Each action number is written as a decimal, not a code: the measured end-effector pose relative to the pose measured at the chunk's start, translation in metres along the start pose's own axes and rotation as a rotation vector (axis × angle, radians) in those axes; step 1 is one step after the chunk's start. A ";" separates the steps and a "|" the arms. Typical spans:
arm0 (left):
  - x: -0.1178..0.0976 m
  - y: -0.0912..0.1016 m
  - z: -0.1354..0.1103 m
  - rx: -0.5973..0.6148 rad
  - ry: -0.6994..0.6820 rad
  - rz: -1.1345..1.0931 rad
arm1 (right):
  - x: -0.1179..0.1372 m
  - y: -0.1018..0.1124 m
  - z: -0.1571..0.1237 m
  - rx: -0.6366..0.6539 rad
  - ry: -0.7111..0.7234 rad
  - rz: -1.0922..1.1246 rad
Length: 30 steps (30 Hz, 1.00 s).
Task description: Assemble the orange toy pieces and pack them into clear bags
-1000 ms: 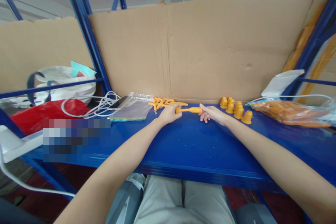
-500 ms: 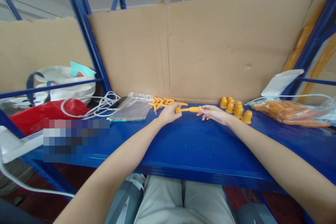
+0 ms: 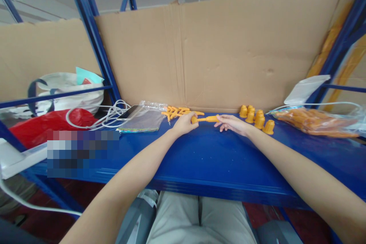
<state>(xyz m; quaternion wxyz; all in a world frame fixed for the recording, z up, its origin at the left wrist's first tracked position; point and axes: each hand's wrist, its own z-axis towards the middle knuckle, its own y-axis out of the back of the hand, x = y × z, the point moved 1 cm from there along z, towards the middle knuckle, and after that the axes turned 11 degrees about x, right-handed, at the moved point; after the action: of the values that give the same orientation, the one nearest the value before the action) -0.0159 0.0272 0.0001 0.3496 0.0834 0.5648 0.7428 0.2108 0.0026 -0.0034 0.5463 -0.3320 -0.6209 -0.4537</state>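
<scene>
Over the back middle of the blue shelf, both hands hold an orange plastic corkscrew part (image 3: 208, 119) with a ribbed shaft, lying level between them. My left hand (image 3: 184, 122) is closed around its wider left end. The fingers of my right hand (image 3: 228, 122) pinch its right end, the other fingers loosely curled. Just behind my left hand lies a pile of orange corkscrew pieces (image 3: 173, 112) with handles and small metal spirals. Several orange bell-shaped caps (image 3: 259, 121) stand to the right of my right hand.
A clear plastic bag (image 3: 145, 119) and white cables (image 3: 110, 116) lie left on the blue shelf (image 3: 206, 160). A bag of orange parts (image 3: 314, 122) lies at the right. Cardboard (image 3: 228, 53) walls the back. A red bag (image 3: 57, 122) sits far left, beside a blue post (image 3: 98, 45).
Hardly anything differs. My right fingers have shifted very slightly on the right end of the orange part; my left hand keeps its place.
</scene>
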 end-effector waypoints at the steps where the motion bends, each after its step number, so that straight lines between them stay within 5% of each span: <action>1: 0.000 0.000 0.000 -0.003 -0.002 -0.001 | 0.000 0.001 0.000 0.011 0.015 0.008; 23: 0.001 -0.002 0.001 0.012 -0.045 -0.030 | -0.001 -0.002 0.002 -0.068 -0.004 0.005; 30: 0.004 -0.004 0.001 -0.017 -0.040 -0.057 | -0.001 0.008 0.007 -0.210 0.026 -0.092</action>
<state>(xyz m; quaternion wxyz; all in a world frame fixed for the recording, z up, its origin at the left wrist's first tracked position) -0.0166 0.0312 -0.0043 0.3824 0.0792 0.5533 0.7357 0.2158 0.0120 -0.0031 0.4953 -0.3527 -0.5773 -0.5450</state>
